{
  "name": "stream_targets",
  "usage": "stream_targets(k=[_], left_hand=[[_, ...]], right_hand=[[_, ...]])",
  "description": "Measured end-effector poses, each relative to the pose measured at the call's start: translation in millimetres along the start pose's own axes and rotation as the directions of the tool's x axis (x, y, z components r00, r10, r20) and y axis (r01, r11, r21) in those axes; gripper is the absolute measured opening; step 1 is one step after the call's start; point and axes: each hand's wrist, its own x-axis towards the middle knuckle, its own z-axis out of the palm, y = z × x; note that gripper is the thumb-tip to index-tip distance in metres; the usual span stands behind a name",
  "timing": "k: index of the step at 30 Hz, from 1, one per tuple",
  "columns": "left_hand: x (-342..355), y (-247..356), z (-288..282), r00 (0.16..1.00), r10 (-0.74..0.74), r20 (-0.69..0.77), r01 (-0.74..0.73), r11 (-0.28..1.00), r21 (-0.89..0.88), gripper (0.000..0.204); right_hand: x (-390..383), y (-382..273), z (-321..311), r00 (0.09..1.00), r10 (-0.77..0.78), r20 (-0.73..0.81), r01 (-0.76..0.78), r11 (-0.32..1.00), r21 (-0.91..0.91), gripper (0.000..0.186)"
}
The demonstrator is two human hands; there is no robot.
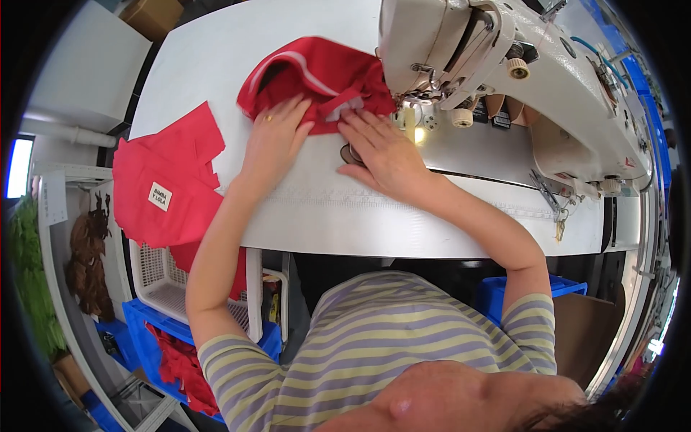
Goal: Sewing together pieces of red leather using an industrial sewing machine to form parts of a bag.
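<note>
A red fabric piece (295, 68) with a white stripe sits bunched beside the needle area of a white sewing machine (504, 50). My left hand (273, 140) lies on its lower left part, fingers stretched and thumb apart. My right hand (381, 158) rests on the lower right part, close to the presser foot, fingers extended and thumb spread. A small dark object (349, 153) is partly hidden beneath my right palm; I cannot make out what it is. More red fabric (162, 216) with a pale label lies on the left of the white table (302, 219).
A clear ruler (461, 205) runs along the table; metal snips (543, 191) lie at the right. Below left are a white basket (155, 281) and blue crate (140, 317) with red fabric. A cardboard box (151, 18) stands at upper left, a blue bin (493, 291) under the table.
</note>
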Motion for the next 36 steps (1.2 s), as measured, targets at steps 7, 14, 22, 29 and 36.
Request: stream_targets(k=[7,14,22,29,36], left_hand=[[-117,31,-70,0.822,-0.210,-0.529,0.185,0.978,-0.101,0.051],[-125,-4,-84,0.875,-0.482,-0.036,0.366,0.710,-0.601,0.039],[-140,-13,-127,0.701,-0.710,0.066,0.588,0.524,-0.616,0.018],[-103,112,-105,0.997,0.016,0.076,-0.022,0.997,0.074,0.076],[-213,108,-140,0.938,-0.173,-0.300,0.258,0.926,0.274,0.026]], right_hand=[[-37,-51,-15,0.990,-0.139,-0.022,0.135,0.900,0.415,0.036],[0,-38,-17,0.966,-0.189,-0.175,0.230,0.939,0.257,0.030],[-18,-27,-24,0.849,0.416,0.326,-0.506,0.458,0.731,0.015],[-31,22,-10,0.846,0.450,0.285,-0.418,0.228,0.880,0.024],[-24,-2,-9,0.857,0.433,0.278,-0.336,0.062,0.940,0.027]])
